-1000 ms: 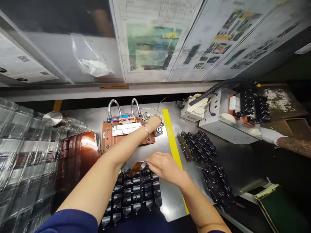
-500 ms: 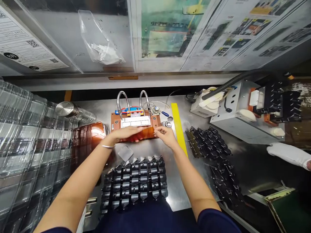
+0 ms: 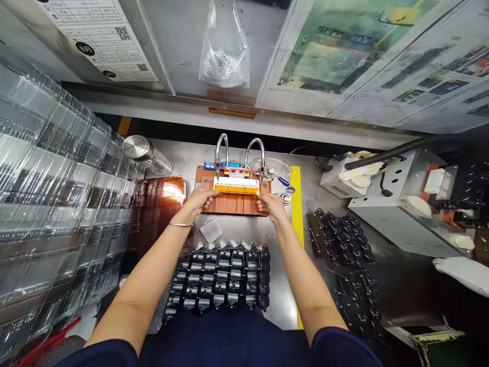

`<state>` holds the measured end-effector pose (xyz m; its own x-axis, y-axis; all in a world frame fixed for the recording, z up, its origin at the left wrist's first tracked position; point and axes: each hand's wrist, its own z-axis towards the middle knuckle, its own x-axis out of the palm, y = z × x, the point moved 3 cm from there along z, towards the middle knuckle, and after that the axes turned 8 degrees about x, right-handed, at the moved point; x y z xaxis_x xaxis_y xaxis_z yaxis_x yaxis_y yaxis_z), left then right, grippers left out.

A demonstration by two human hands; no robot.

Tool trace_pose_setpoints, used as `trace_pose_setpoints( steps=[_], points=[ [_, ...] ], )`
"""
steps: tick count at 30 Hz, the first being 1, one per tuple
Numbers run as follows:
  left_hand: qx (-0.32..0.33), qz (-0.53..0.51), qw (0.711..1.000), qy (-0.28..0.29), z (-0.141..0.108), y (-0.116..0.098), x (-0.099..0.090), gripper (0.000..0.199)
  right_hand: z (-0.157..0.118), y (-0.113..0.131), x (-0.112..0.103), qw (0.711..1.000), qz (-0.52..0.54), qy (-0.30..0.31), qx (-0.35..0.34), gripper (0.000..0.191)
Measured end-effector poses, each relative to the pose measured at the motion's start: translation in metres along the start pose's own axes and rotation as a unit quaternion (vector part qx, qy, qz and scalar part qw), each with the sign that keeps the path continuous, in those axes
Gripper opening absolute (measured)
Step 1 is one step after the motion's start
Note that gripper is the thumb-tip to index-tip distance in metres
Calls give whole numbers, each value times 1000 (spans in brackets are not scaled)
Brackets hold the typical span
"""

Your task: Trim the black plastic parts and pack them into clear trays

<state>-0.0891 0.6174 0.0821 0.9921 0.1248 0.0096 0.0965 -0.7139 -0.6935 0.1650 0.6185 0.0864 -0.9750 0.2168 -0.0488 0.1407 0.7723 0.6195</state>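
A thin amber film strip (image 3: 236, 190) stretches level between my hands, over the lower part of a white dotted strip (image 3: 237, 181) on a brown fixture plate (image 3: 233, 205). At its left end, my left hand (image 3: 201, 200) pinches with thumb and fingers; a bangle circles that wrist. My right hand (image 3: 270, 205) closes on the other end, fingertips at the plate's right side. Two bent metal hoses (image 3: 256, 142) arch over the plate's back. A blue-handled lever (image 3: 282, 181) sits at its right rear corner.
Nearer me lies a black ribbed tray (image 3: 219, 278); more black parts (image 3: 340, 239) lie right of the yellow strip (image 3: 297, 204). Stacked clear trays (image 3: 49, 178), a flask (image 3: 147, 155) and amber sheets (image 3: 160, 204) stand left. A grey machine (image 3: 401, 219) is at right. A white-sleeved arm (image 3: 462, 273) shows there.
The amber film has moved from the plate's front edge back onto the white strip. My left hand has gone from flat over the film to pinching its left end. The view has shifted.
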Motion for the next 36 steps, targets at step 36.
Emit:
trace_pose_setpoints(
  steps=[36],
  points=[
    [-21,50,999,4,9,-7,-5,25,11,-1,7,999,-42,-21,26,16]
  ],
)
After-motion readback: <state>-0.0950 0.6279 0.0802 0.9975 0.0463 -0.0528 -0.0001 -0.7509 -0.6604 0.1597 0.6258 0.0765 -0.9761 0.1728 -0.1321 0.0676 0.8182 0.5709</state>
